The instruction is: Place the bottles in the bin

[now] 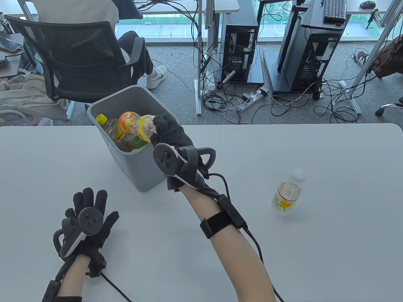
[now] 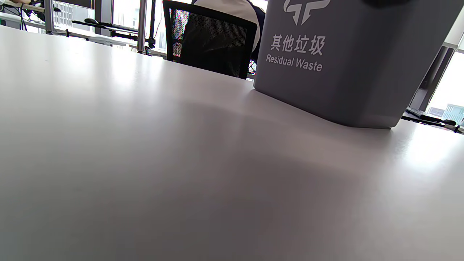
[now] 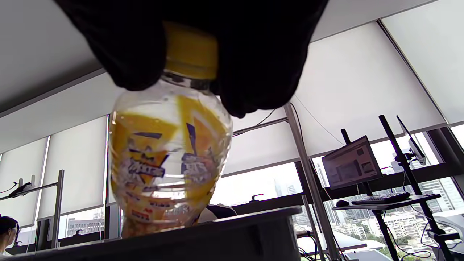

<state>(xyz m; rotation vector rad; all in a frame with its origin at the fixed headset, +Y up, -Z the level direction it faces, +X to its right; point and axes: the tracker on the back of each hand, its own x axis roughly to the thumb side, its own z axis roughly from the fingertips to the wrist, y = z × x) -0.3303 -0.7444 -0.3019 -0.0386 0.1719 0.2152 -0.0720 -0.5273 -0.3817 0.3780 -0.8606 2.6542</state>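
Note:
A grey bin point(image 1: 138, 170) stands on the white table point(image 1: 315, 251), at the far middle. My right hand point(image 1: 167, 127) grips an orange-labelled bottle point(image 1: 137, 124) by its yellow cap end and holds it over the bin's opening, its body lying across the bin. The right wrist view shows my fingers point(image 3: 253, 54) around the cap above the bottle point(image 3: 168, 159) and the bin's rim point(image 3: 217, 224). Another yellow-capped bottle point(image 1: 108, 125) lies inside the bin. A clear white-capped bottle point(image 1: 288, 195) stands on the table to the right. My left hand point(image 1: 89, 217) rests flat on the table, empty, fingers spread.
The bin's side, marked "Residual Waste" point(image 2: 293, 61), fills the upper right of the left wrist view. A black office chair point(image 1: 75, 63) with a seated person stands behind the table. Computer towers point(image 1: 239, 47) and cables lie on the floor beyond.

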